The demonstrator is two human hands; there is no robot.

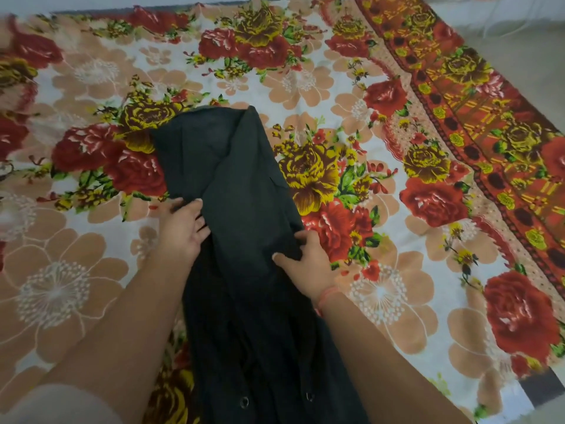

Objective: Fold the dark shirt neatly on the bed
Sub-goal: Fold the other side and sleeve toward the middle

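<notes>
The dark shirt (238,215) lies lengthwise on the bed as a long narrow strip, its sides folded in, running from the middle of the sheet down to the bottom edge of the view. My left hand (183,228) grips its left edge about halfway along, thumb on top of the cloth. On the opposite side my right hand (305,258) pinches the right edge, the cloth bunched under its fingers. Two metal snaps show near the shirt's near end.
The bed is covered by a floral sheet (351,117) with red, yellow and peach flowers and a red patterned border (477,123) on the right. Pale floor (526,35) shows beyond the bed's right edge.
</notes>
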